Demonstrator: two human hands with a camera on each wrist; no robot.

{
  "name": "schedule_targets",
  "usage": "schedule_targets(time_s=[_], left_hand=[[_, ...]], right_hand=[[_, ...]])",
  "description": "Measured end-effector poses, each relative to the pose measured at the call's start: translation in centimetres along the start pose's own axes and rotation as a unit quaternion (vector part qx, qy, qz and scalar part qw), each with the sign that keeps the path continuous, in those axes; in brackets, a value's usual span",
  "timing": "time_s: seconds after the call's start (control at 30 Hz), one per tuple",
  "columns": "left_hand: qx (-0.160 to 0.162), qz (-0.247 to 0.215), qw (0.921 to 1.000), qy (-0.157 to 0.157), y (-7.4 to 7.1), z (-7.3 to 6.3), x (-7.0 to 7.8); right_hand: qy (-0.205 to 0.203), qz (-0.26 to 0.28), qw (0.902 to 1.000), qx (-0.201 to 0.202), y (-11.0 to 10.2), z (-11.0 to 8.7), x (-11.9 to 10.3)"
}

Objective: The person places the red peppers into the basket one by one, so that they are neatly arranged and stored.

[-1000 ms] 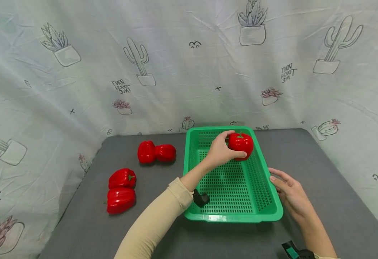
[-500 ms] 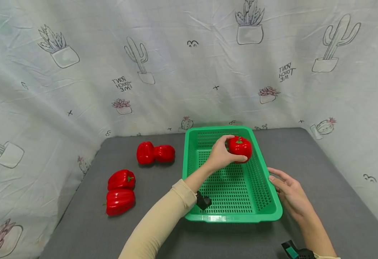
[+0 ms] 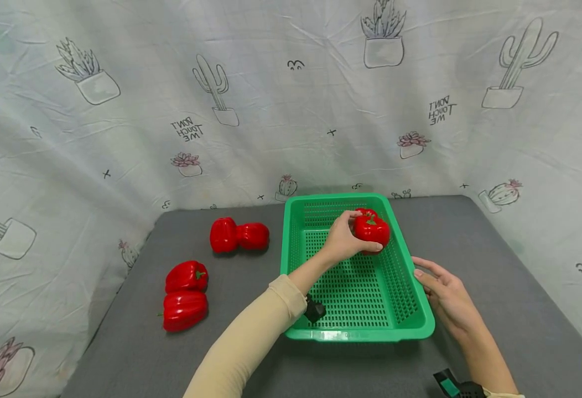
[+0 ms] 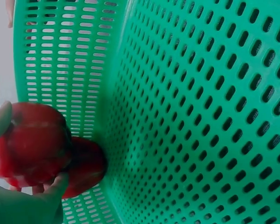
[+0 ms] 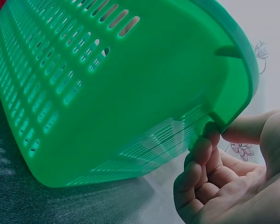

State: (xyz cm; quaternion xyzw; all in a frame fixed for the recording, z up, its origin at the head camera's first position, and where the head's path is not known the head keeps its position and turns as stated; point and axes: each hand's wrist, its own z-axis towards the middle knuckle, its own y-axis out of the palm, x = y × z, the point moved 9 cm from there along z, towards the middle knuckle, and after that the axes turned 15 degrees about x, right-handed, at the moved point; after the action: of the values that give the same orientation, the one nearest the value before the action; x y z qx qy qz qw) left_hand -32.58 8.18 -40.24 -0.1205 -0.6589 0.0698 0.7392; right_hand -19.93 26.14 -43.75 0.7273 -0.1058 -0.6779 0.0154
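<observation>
- Head view: left hand, grasping held pepper inside basket, toward its far right. Pepper shifted slightly toward the near end within the last second; rear pepper newly exposed behind. Grasp unreleased; handling judged unfinished.
- Head view, table: far pair and near pair of peppers, left of basket, unmoved.
- Left wrist view: digits curled round held pepper; rear pepper partly hidden beyond. Held pepper's contact with basket floor: cannot tell.
- Right wrist view: right hand, pinching basket rim; appears to steady it.
</observation>
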Motion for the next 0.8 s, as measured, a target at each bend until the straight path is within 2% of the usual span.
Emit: schedule_targets(time_s=[0.4, 0.8], left_hand=[[0.012, -0.043, 0.998, -0.044, 0.4, -0.6, -0.9], [0.044, -0.012, 0.9972, -0.059, 0.7, -1.1, -1.8]], right_hand=[[0.003, -0.003, 1.0, -0.001, 0.1, 0.0, 0.1], [-0.012, -0.007, 0.9999, -0.003, 0.0, -0.1, 0.1]])
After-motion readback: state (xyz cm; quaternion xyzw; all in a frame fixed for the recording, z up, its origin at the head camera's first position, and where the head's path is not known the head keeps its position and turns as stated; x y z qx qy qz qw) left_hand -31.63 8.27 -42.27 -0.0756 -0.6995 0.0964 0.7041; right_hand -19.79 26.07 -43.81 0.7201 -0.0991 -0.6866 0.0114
